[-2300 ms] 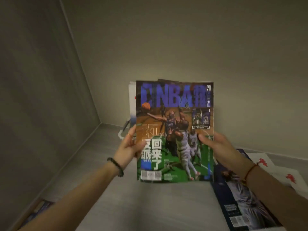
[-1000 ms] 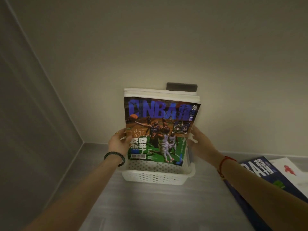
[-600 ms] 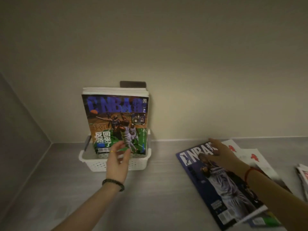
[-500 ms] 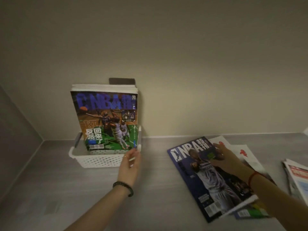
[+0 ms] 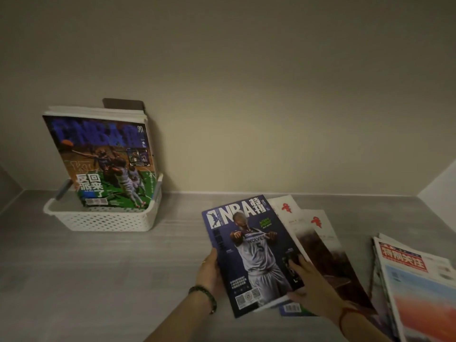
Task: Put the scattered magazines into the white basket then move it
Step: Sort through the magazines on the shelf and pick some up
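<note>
Both bare arms reach forward from the bottom edge. The left hand point(image 5: 209, 272) sits at the left edge of a dark blue basketball magazine point(image 5: 249, 255), thumb up along its side. A dark bead band goes round that wrist. The right hand point(image 5: 313, 290) lies flat and open on the magazine's right side, fingers point(image 5: 297, 266) spread. A thin red string goes round that wrist.

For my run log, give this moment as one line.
step: next pickup | left hand: at Wolves magazine edge | right hand: on it | white basket: magazines upright

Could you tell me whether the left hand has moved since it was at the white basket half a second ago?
Yes. The left hand has left the white basket and moved rightward to the Wolves NBA magazine.
</note>
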`<action>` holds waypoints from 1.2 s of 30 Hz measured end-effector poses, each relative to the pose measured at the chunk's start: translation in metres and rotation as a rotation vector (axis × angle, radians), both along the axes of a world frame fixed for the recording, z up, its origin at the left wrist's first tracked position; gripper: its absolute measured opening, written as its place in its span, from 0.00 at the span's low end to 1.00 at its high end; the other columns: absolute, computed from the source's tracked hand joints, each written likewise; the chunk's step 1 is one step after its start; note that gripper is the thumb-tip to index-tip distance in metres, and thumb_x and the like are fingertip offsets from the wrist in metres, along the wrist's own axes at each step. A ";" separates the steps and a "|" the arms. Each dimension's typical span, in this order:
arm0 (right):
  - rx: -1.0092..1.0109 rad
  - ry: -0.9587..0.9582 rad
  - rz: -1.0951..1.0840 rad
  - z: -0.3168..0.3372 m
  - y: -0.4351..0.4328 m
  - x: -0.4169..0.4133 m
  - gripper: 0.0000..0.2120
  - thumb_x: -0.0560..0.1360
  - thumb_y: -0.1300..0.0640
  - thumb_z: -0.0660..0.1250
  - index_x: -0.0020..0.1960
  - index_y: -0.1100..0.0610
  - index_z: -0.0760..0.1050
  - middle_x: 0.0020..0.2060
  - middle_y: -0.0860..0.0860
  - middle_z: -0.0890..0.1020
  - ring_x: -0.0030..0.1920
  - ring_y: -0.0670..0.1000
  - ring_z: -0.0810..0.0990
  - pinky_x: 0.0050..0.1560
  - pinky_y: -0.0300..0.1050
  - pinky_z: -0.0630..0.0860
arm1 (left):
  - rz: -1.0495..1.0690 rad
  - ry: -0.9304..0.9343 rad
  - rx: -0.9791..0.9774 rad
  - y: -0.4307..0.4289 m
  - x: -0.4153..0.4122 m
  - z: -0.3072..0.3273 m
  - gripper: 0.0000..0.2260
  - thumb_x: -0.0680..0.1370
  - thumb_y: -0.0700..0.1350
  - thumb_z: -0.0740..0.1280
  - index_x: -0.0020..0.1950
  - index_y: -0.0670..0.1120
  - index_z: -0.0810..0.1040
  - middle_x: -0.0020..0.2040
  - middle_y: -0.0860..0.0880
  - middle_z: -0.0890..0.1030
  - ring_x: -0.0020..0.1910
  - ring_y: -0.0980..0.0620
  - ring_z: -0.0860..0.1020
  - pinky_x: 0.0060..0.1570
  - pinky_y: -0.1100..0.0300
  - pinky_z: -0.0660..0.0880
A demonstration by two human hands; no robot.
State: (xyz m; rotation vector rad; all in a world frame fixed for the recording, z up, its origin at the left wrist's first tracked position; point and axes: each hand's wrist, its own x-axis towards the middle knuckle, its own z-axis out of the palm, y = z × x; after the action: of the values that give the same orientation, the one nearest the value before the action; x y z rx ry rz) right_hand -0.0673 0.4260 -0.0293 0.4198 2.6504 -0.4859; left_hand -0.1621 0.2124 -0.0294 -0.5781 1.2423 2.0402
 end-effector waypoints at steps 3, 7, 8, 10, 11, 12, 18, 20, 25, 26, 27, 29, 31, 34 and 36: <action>0.024 -0.003 0.041 -0.004 0.006 0.001 0.39 0.71 0.40 0.62 0.74 0.49 0.46 0.75 0.51 0.44 0.75 0.53 0.43 0.74 0.49 0.50 | 0.062 -0.003 -0.013 0.004 -0.004 -0.008 0.18 0.77 0.49 0.59 0.62 0.40 0.73 0.61 0.38 0.76 0.60 0.38 0.74 0.61 0.41 0.70; -0.002 -0.023 0.050 -0.010 0.012 0.003 0.43 0.68 0.35 0.62 0.74 0.47 0.44 0.75 0.50 0.42 0.75 0.53 0.41 0.74 0.51 0.48 | -0.042 0.066 -0.100 0.017 0.005 -0.008 0.15 0.77 0.45 0.60 0.62 0.40 0.71 0.50 0.40 0.80 0.46 0.41 0.78 0.46 0.48 0.76; -0.003 -0.034 0.048 -0.010 0.013 0.002 0.44 0.67 0.33 0.61 0.73 0.47 0.43 0.75 0.50 0.42 0.75 0.53 0.40 0.74 0.52 0.48 | -0.054 0.133 -0.167 0.023 0.007 -0.009 0.16 0.77 0.41 0.60 0.65 0.42 0.68 0.53 0.40 0.79 0.46 0.41 0.78 0.48 0.47 0.76; -0.001 -0.058 0.032 -0.010 0.015 0.000 0.43 0.67 0.31 0.59 0.73 0.46 0.43 0.75 0.49 0.41 0.75 0.53 0.40 0.74 0.52 0.48 | -0.040 0.240 -0.258 0.032 0.008 -0.005 0.21 0.76 0.35 0.60 0.68 0.45 0.63 0.60 0.38 0.76 0.52 0.38 0.77 0.53 0.45 0.74; -0.020 -0.066 0.015 -0.009 0.015 0.000 0.42 0.67 0.31 0.58 0.73 0.45 0.44 0.75 0.48 0.42 0.75 0.52 0.41 0.74 0.53 0.48 | -0.038 0.284 -0.273 0.033 0.007 -0.003 0.23 0.76 0.33 0.59 0.69 0.45 0.61 0.62 0.37 0.75 0.55 0.37 0.76 0.55 0.44 0.74; -0.052 -0.066 -0.002 -0.008 0.015 -0.001 0.40 0.68 0.31 0.56 0.73 0.45 0.46 0.75 0.48 0.43 0.75 0.52 0.42 0.73 0.53 0.49 | -0.043 0.327 -0.276 0.034 0.006 -0.001 0.24 0.76 0.31 0.59 0.70 0.46 0.60 0.62 0.37 0.74 0.56 0.37 0.75 0.56 0.44 0.74; -0.489 0.243 -0.339 0.019 0.005 -0.017 0.28 0.73 0.50 0.64 0.70 0.48 0.57 0.61 0.49 0.72 0.57 0.49 0.73 0.64 0.49 0.70 | -0.067 0.511 -0.137 0.010 -0.005 0.019 0.26 0.74 0.29 0.59 0.69 0.47 0.62 0.59 0.43 0.75 0.55 0.41 0.76 0.54 0.47 0.75; -0.708 0.364 -0.485 0.037 -0.003 -0.033 0.30 0.74 0.54 0.65 0.71 0.50 0.54 0.60 0.48 0.71 0.61 0.53 0.72 0.65 0.55 0.68 | -0.099 0.580 -0.071 -0.007 -0.012 0.030 0.25 0.74 0.28 0.59 0.67 0.47 0.63 0.59 0.44 0.76 0.54 0.44 0.78 0.53 0.51 0.77; -0.916 0.583 -0.532 0.095 -0.039 -0.078 0.20 0.71 0.53 0.67 0.60 0.61 0.72 0.51 0.58 0.81 0.49 0.57 0.80 0.56 0.58 0.75 | -0.170 0.721 -0.018 -0.069 -0.033 0.063 0.23 0.72 0.27 0.60 0.60 0.51 0.68 0.48 0.54 0.85 0.46 0.54 0.83 0.42 0.62 0.79; -0.930 0.598 -0.486 0.105 -0.050 -0.085 0.19 0.69 0.52 0.69 0.56 0.61 0.74 0.49 0.59 0.82 0.47 0.57 0.81 0.55 0.58 0.76 | -0.160 0.740 -0.052 -0.085 -0.039 0.071 0.24 0.72 0.27 0.61 0.59 0.52 0.69 0.47 0.55 0.85 0.46 0.55 0.83 0.42 0.62 0.79; -0.908 0.607 -0.428 0.115 -0.063 -0.093 0.16 0.70 0.55 0.68 0.55 0.62 0.74 0.50 0.61 0.82 0.48 0.59 0.81 0.56 0.61 0.75 | -0.138 0.757 -0.094 -0.102 -0.047 0.080 0.23 0.71 0.27 0.62 0.58 0.53 0.69 0.48 0.55 0.84 0.46 0.55 0.82 0.43 0.62 0.80; -0.850 0.646 -0.315 0.129 -0.093 -0.109 0.12 0.74 0.63 0.63 0.57 0.62 0.73 0.53 0.61 0.80 0.52 0.61 0.79 0.58 0.64 0.73 | -0.092 0.792 -0.179 -0.137 -0.063 0.097 0.20 0.73 0.31 0.63 0.57 0.53 0.71 0.50 0.54 0.82 0.47 0.57 0.81 0.46 0.63 0.79; -0.798 0.740 -0.243 0.141 -0.131 -0.130 0.13 0.74 0.66 0.63 0.58 0.61 0.73 0.53 0.60 0.80 0.53 0.60 0.79 0.58 0.62 0.74 | -0.051 0.844 -0.253 -0.171 -0.083 0.114 0.14 0.75 0.35 0.60 0.55 0.52 0.73 0.50 0.52 0.80 0.46 0.59 0.81 0.46 0.64 0.79; -0.785 0.840 -0.238 0.155 -0.188 -0.167 0.13 0.73 0.66 0.65 0.57 0.63 0.73 0.52 0.59 0.81 0.49 0.54 0.81 0.56 0.56 0.77 | 0.046 0.906 -0.375 -0.220 -0.121 0.138 0.11 0.77 0.37 0.58 0.51 0.51 0.74 0.55 0.48 0.77 0.48 0.53 0.78 0.56 0.54 0.73; -0.876 0.881 -0.244 0.162 -0.219 -0.194 0.13 0.72 0.68 0.64 0.56 0.65 0.73 0.50 0.56 0.80 0.39 0.41 0.82 0.46 0.40 0.80 | 0.098 0.918 -0.444 -0.249 -0.149 0.154 0.09 0.77 0.37 0.58 0.51 0.47 0.75 0.55 0.46 0.76 0.47 0.51 0.76 0.58 0.50 0.72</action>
State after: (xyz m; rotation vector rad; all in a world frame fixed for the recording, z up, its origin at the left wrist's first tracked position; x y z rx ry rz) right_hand -0.2609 0.2069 0.1327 0.2642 2.7254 -2.1984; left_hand -0.3108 -0.0368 0.1246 0.1793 2.2567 2.1796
